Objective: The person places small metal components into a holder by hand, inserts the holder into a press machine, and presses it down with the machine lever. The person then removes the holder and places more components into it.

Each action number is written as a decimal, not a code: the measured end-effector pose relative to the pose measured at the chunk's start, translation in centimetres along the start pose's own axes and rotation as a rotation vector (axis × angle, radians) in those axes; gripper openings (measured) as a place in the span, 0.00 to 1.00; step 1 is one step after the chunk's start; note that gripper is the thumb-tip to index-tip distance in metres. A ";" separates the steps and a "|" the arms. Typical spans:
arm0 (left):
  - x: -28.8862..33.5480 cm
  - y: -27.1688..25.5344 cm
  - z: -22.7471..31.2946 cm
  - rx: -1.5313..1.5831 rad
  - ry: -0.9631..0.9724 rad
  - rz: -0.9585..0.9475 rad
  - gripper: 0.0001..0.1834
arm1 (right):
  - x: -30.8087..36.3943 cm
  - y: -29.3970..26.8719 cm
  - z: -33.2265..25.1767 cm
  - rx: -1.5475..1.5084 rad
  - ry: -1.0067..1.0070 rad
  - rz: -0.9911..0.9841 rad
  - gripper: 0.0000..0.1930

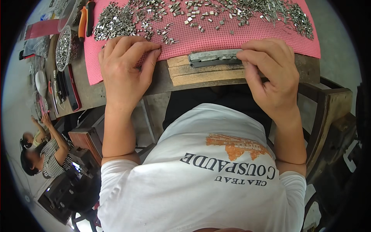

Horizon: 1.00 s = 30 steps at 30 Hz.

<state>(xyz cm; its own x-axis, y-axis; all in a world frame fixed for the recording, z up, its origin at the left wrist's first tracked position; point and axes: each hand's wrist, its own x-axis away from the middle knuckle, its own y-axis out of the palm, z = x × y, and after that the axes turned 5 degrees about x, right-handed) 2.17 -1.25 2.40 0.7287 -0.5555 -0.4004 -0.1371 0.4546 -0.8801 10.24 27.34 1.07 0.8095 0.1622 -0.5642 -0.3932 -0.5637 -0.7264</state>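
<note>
My left hand (125, 63) is over the near edge of the pink mat, its thumb and forefinger pinched together. Whatever lies between those fingertips is too small to make out. At the right, my right hand (272, 73) has its thumb and fingers closed at the end of a grey metal bar (214, 55). That bar lies along a narrow black holder (216, 63), with small bits showing between the two. Both rest on a wooden block (185, 77) at the table's front edge. Small silver metal-cased parts with wire leads (116, 25) are heaped just beyond my left hand.
More loose silver parts (201, 13) spread over the pink mat (193, 40). Orange-handled pliers (82, 23) lie at the left, near a clear tub of parts (63, 50) and a dark red-edged phone-like slab (73, 89). Two other people (54, 154) are at the far left.
</note>
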 end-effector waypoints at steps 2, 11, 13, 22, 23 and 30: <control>-0.1 0.3 0.3 -0.014 -0.007 0.005 0.05 | -0.2 -0.4 0.1 -0.019 0.009 -0.023 0.11; -2.2 3.4 6.4 0.612 0.009 0.063 0.04 | 0.0 0.6 2.0 -0.315 0.259 0.151 0.14; -2.5 3.6 6.9 0.567 0.065 0.006 0.05 | 0.5 1.5 2.6 -0.376 0.312 0.161 0.13; -2.7 5.0 7.8 0.331 0.156 0.119 0.07 | 1.6 2.1 3.7 -0.495 0.307 0.153 0.12; -2.8 4.9 7.9 0.298 0.159 0.120 0.08 | 1.7 2.2 3.8 -0.505 0.297 0.166 0.12; -3.2 4.1 8.2 0.217 0.199 0.057 0.08 | 1.8 2.0 3.9 -0.487 0.269 0.169 0.12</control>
<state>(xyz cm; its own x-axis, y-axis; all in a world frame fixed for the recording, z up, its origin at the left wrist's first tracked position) 4.80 8.14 2.18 0.5755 -0.6407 -0.5082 -0.0113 0.6151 -0.7884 9.18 29.61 -2.90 0.8602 -0.1381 -0.4909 -0.3324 -0.8819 -0.3344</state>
